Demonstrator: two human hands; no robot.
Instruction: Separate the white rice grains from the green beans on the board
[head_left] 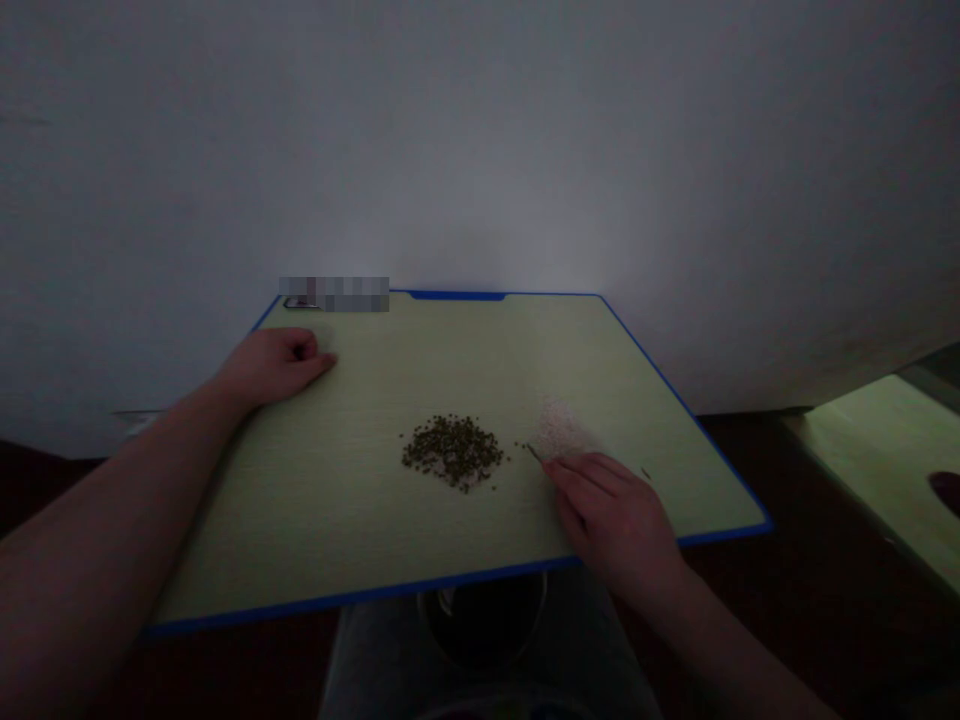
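Note:
My right hand (619,515) is closed in a pinch near the front right of the board. Between its fingertips is a thin, dark, stick-like piece (533,453), its tip pointing left. Just beyond the fingers lies a pile of small white grains (556,425) that look like rice. To the left, in the board's middle, is a loose heap of small green beans (454,448), with a few stray ones between the two piles. My left hand (277,364) rests on the board's far left, fingers curled into a loose fist, holding nothing that I can see.
A pale board with a blue rim (315,604) carries both piles. A dark sliver (646,473) lies right of my right hand. Beneath the front edge, a dark round container (484,620) sits between my legs. The wall (480,150) stands behind the board.

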